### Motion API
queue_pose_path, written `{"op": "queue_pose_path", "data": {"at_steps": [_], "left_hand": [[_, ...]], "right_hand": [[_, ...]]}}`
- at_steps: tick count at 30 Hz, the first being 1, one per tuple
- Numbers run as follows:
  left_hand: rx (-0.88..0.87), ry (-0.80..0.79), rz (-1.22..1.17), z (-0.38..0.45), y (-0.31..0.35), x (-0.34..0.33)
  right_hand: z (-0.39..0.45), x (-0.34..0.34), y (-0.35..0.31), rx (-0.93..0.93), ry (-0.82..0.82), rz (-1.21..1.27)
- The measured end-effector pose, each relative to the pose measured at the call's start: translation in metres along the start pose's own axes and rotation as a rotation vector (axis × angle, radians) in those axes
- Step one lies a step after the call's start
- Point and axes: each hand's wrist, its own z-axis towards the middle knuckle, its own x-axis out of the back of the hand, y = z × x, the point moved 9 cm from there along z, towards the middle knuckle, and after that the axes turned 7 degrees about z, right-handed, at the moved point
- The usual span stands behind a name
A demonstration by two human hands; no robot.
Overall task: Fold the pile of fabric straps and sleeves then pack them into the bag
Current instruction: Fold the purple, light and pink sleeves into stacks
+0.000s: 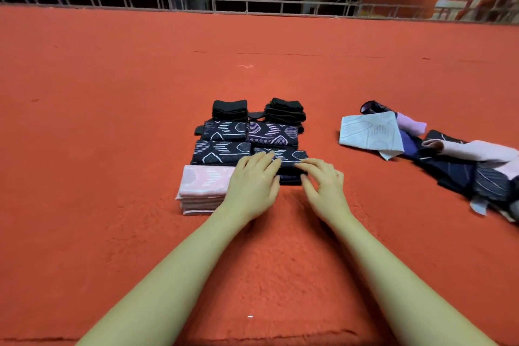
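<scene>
My left hand (254, 180) and right hand (323, 182) rest with relaxed, nearly straight fingers on a folded dark sleeve (283, 161), holding nothing, just pressing it flat. Most of the folding looks done: black stacks (229, 109) at twelve o'clock, patterned stacks (224, 130) in the middle, a pink stack (200, 188) at nine. The unfolded pile (421, 149) waits at three o'clock. I see no bag, so packing hasn't begun

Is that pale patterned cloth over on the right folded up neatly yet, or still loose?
Still loose. The pale patterned cloth lies spread with a corner turned under, atop a jumbled heap of dark and pink pieces, unlike the squared stacks nearby.
</scene>
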Motion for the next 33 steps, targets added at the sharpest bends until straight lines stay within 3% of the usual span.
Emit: {"op": "queue_pose_path", "data": {"at_steps": [8,15,20,27,33], "left_hand": [[-0.103,-0.065,-0.090,0.088,0.095,-0.054],[-0.023,-0.280,-0.170,0.147,0.140,-0.134],[0.072,-0.344,-0.154,0.168,0.141,-0.186],[0.162,-0.211,-0.256,0.206,0.126,-0.210],[0.146,-0.102,-0.261,0.216,0.121,-0.217]], "right_hand": [[0.009,0.067,0.126,-0.227,0.092,-0.184],[0.026,0.102,0.211,-0.392,0.186,-0.339],[0.051,0.094,0.246,-0.424,0.112,-0.449],[0.072,0.082,0.272,-0.391,-0.009,-0.509],[0.075,0.083,0.269,-0.291,0.096,-0.557]]}}
